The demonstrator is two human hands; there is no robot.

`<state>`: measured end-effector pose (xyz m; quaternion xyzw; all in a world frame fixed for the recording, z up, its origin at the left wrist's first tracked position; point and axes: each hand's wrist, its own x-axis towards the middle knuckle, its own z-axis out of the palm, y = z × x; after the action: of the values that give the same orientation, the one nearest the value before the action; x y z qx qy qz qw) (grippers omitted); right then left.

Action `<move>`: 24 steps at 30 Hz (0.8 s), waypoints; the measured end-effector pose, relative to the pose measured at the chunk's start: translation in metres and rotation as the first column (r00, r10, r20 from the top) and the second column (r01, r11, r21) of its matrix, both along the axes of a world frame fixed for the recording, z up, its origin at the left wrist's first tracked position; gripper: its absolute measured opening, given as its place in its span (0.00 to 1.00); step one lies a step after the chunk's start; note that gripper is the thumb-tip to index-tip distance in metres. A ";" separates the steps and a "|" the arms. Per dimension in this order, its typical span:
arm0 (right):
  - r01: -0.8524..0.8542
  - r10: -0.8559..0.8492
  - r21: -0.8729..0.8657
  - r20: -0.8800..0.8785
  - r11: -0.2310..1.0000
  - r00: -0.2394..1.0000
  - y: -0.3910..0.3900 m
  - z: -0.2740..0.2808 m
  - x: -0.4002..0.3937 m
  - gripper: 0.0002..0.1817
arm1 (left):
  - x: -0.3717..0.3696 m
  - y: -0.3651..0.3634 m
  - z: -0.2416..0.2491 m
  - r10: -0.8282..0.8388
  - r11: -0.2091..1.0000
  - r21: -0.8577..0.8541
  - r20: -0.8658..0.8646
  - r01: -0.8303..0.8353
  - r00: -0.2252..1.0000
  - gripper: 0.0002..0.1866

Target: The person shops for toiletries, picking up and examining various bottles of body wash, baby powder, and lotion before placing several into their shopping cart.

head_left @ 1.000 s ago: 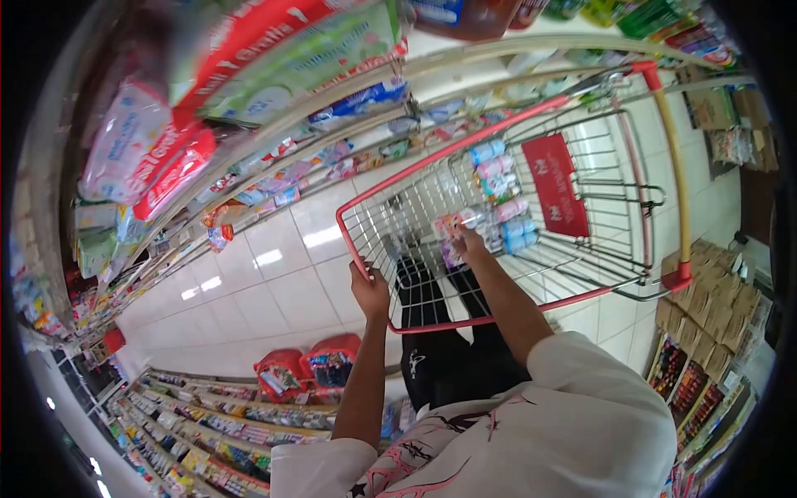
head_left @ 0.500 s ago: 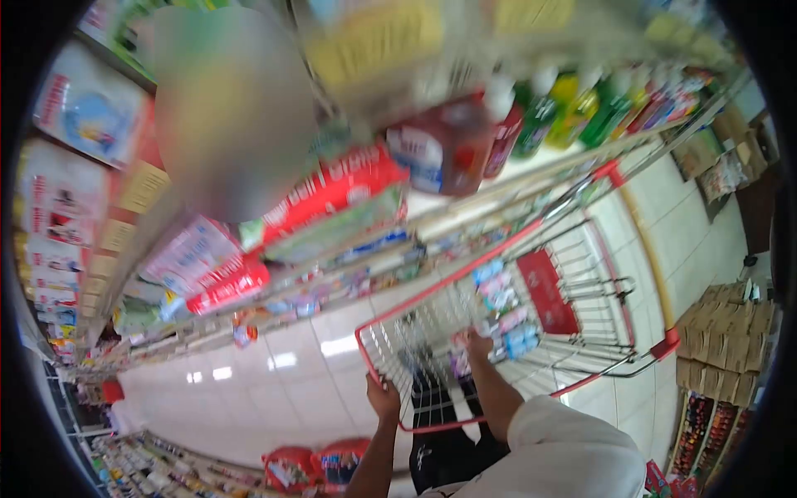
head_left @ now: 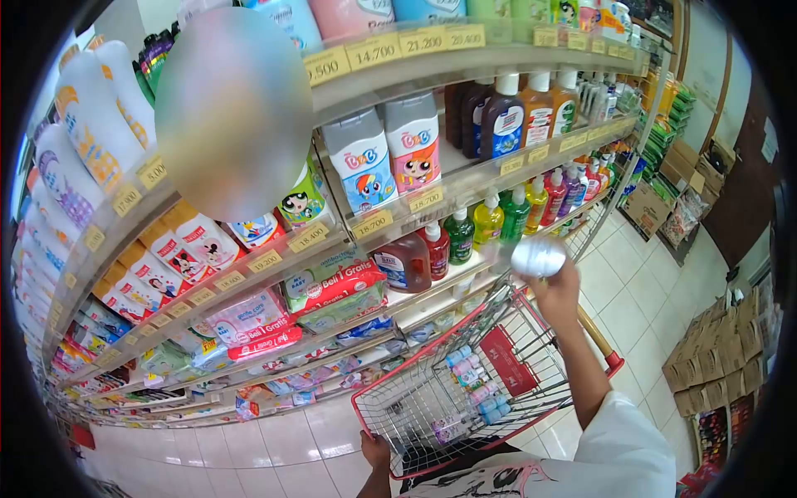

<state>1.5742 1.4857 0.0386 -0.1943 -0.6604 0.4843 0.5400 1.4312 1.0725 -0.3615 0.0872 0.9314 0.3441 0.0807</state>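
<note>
My right hand (head_left: 558, 286) is raised in front of the shelf, above the far side of a shopping cart (head_left: 508, 362). Its fingers are wrapped round a white, round-topped container (head_left: 538, 256), smeared by motion; it looks like a bottle, its label hidden. Low down, my left hand (head_left: 375, 449) is closed on the cart's red rim at the near left corner. Inside the wire basket lie several small pastel bottles (head_left: 470, 373) in pink and blue, with a purple pack (head_left: 449, 428) nearer me.
Shelves hold baby powder bottles (head_left: 415, 145), coloured pump bottles (head_left: 488, 222), brown bottles (head_left: 501, 120) and red-banded wipes packs (head_left: 340, 286). Price tags line the shelf edges. Stacked brown packages (head_left: 722, 353) stand at right, cardboard boxes (head_left: 652, 207) farther back. A blurred round patch covers part of the upper left.
My right hand has come up out of the cart and now holds the white container near the shelf. My left hand stays on the rim. The view has turned toward the shelves.
</note>
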 end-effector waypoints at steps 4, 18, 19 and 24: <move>0.109 -0.058 0.228 -0.222 0.967 0.973 0.038 0.093 -0.033 0.23 | 0.001 0.001 -0.001 0.014 0.998 -0.070 0.029 -0.012 0.999 0.10; -0.148 0.144 0.256 0.037 0.955 0.989 0.086 0.114 -0.092 0.25 | 0.009 -0.018 -0.024 -0.051 0.995 0.092 0.054 0.046 0.997 0.06; -0.150 0.145 0.261 0.037 0.954 0.989 0.089 0.110 -0.094 0.25 | 0.009 -0.017 -0.024 -0.042 0.995 0.096 0.053 0.037 0.998 0.04; -0.174 0.173 0.218 0.025 0.960 0.985 0.093 0.107 -0.097 0.31 | 0.009 -0.018 -0.028 -0.033 0.994 0.105 0.057 0.027 0.998 0.08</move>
<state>1.4772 1.5784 0.1451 -0.0761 -0.7258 0.4534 0.5117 1.4402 1.0545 -0.3896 0.0954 0.9080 0.3932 0.1086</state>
